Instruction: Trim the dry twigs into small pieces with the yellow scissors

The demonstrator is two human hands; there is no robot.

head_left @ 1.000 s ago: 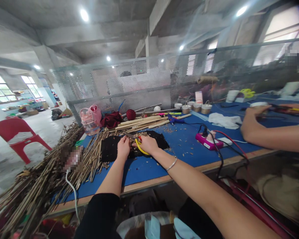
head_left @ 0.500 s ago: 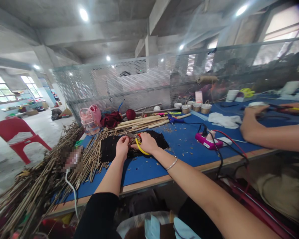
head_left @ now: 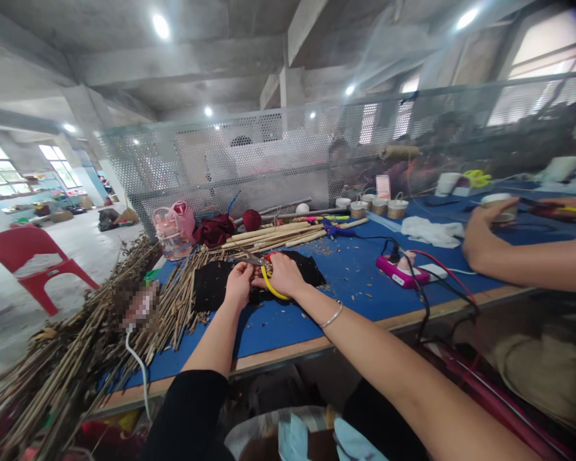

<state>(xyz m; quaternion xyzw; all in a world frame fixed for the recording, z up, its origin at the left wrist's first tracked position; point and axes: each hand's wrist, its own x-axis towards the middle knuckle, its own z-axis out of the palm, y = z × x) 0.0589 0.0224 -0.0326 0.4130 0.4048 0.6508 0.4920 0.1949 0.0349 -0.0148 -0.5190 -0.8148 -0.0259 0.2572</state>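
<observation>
My right hand (head_left: 283, 275) is closed round shears with yellow and red handles (head_left: 269, 286), whose metal blades point left, above a black cloth (head_left: 211, 285). Just left of it, my left hand (head_left: 240, 282) has its fingers pinched together close to the blades; what they hold is too small to make out. Dry plant bits lie on the cloth and on the blue table (head_left: 269, 333). A pile of thin dry stalks (head_left: 177, 301) reaches the cloth's left side.
Pale sticks (head_left: 269, 235), a pink bottle (head_left: 174, 230) and a blue glue gun (head_left: 336, 229) lie behind the cloth. A purple power strip (head_left: 399, 272) with cables is to the right. Another person's arm (head_left: 523, 259) reaches over the table at far right.
My left hand has shifted slightly right, nearer the shears. The other person's hand at far right has moved a little round a white-rimmed cup.
</observation>
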